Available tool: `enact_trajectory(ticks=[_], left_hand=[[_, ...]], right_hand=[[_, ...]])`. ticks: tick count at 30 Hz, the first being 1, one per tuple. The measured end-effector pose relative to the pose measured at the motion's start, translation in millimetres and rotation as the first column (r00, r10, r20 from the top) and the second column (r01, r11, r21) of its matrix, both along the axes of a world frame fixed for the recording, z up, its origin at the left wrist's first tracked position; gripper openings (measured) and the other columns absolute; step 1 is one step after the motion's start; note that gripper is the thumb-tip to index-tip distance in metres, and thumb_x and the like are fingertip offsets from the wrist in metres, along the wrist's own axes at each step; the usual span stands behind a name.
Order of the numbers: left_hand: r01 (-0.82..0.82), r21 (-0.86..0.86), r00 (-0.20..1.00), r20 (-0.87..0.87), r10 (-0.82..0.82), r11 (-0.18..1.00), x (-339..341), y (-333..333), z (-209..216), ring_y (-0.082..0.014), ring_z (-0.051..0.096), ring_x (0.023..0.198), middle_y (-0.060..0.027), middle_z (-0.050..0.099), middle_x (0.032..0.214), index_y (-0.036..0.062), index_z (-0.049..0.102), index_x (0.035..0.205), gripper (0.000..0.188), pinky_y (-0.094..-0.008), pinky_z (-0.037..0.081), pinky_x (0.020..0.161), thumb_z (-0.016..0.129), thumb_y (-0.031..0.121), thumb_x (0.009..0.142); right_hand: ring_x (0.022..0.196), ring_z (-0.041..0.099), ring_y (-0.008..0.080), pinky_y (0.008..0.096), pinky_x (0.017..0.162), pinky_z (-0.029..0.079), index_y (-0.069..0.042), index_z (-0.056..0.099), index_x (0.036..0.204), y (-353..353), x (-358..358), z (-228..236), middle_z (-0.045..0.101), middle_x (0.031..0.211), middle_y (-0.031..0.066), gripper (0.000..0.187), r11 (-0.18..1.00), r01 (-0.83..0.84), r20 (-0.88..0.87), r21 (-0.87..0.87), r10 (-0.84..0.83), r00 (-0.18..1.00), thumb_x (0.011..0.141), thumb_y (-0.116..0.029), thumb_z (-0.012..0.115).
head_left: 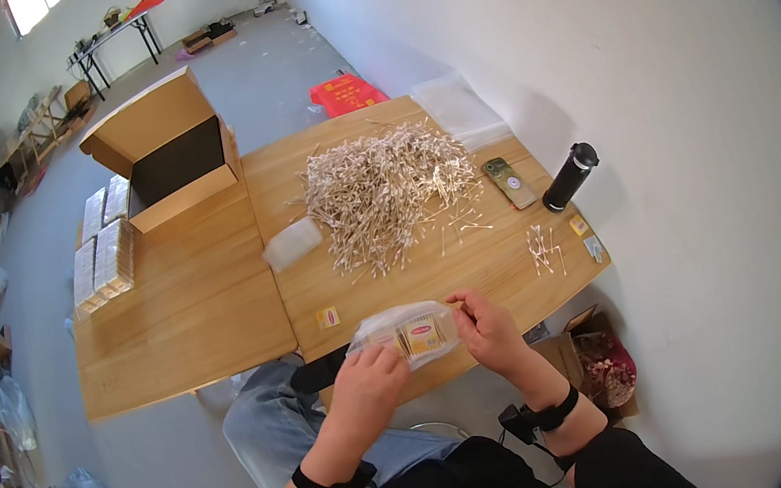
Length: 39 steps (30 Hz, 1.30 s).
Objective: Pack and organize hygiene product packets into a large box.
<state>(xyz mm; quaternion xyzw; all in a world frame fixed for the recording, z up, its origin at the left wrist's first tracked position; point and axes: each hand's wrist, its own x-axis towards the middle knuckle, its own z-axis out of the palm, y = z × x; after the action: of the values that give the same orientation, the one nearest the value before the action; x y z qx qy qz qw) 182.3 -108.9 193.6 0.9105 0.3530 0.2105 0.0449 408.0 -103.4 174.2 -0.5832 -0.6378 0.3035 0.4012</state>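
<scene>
Left hand (369, 384) is curling fingers around the left side of a clear plastic bag (391, 327); right hand (488, 332) is pinching the opposite end, presumably steadying the film between them (a yellow label (423, 336) is showing through). Bag is occupying the wooden table's (195, 324) near edge, probably for comfort; cotton swabs (386, 192) are lying heaped beyond.

Black bottle (569, 179) near a phone (509, 182); red bag (348, 95) beside the wall (663, 42)
</scene>
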Motion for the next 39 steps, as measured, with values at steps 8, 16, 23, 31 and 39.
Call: enact_trajectory(ticks=[8, 16, 23, 31, 39], left_hand=[[-0.072, -0.014, 0.997, 0.038, 0.072, 0.997, -8.1, 16.1, -2.9, -0.0223, 0.060, 0.084, -0.0026, 0.061, 0.081, 0.0101, 0.061, 0.076, 0.007, -0.0362, 0.047, 0.077, 0.066, 0.014, 0.072], [-0.113, 0.032, 0.980, 0.167, 0.106, 0.993, -10.0, 29.4, -1.1, -0.0242, 0.060, 0.093, -0.0061, 0.064, 0.093, 0.0085, 0.064, 0.086, 0.013, -0.0374, 0.047, 0.083, 0.063, 0.009, 0.073], [-0.462, -0.139, 0.689, 0.565, 0.453, 0.876, -27.2, 16.8, -42.3, -0.0349, 0.057, 0.105, -0.0159, 0.060, 0.114, 0.0032, 0.063, 0.106, 0.027, -0.0394, 0.046, 0.091, 0.061, 0.004, 0.079], [-0.113, -0.891, 0.394, 0.365, 0.843, 0.439, -12.6, 18.7, -196.2, -0.0165, 0.060, 0.092, -0.0097, 0.063, 0.100, -0.0016, 0.052, 0.120, 0.036, -0.0289, 0.046, 0.082, 0.056, 0.025, 0.096], [0.708, -0.657, 0.143, 0.494, 0.858, 0.260, 32.1, 45.1, -199.6, -0.0167, 0.052, 0.117, -0.0075, 0.056, 0.125, 0.0038, 0.032, 0.145, 0.059, -0.0339, 0.041, 0.098, 0.040, 0.043, 0.101]], right_hand=[[0.098, 0.059, 0.0330, 0.0432, 0.082, 0.046, -0.002, 0.055, 0.115, 2.5, -11.0, 49.9, 0.061, 0.102, 0.0169, 0.041, 0.879, -0.303, 0.588, 0.369, 0.032, 0.809, 0.084, -0.026, 0.066], [0.096, 0.055, 0.0313, 0.0411, 0.083, 0.045, -0.001, 0.053, 0.117, 35.2, -47.7, 21.8, 0.056, 0.102, 0.0138, 0.054, 0.846, -0.468, 0.682, 0.253, 0.188, 0.707, 0.079, -0.034, 0.071], [0.084, 0.059, 0.0322, 0.0426, 0.068, 0.049, -0.008, 0.055, 0.092, 59.5, -39.4, 10.0, 0.056, 0.088, 0.0111, 0.030, 0.897, -0.410, 0.640, 0.165, 0.219, 0.736, 0.081, -0.033, 0.070], [0.078, 0.060, 0.0399, 0.0463, 0.067, 0.047, -0.008, 0.057, 0.091, 106.1, -9.6, -4.2, 0.063, 0.080, 0.0178, 0.026, 0.955, -0.275, 0.474, -0.112, 0.294, 0.830, 0.092, -0.034, 0.058], [0.077, 0.061, 0.0373, 0.0412, 0.069, 0.047, -0.004, 0.059, 0.094, 127.1, 59.7, -62.1, 0.064, 0.082, 0.0200, 0.031, 0.993, -0.080, 0.281, -0.086, 0.101, 0.954, 0.096, -0.035, 0.052]])
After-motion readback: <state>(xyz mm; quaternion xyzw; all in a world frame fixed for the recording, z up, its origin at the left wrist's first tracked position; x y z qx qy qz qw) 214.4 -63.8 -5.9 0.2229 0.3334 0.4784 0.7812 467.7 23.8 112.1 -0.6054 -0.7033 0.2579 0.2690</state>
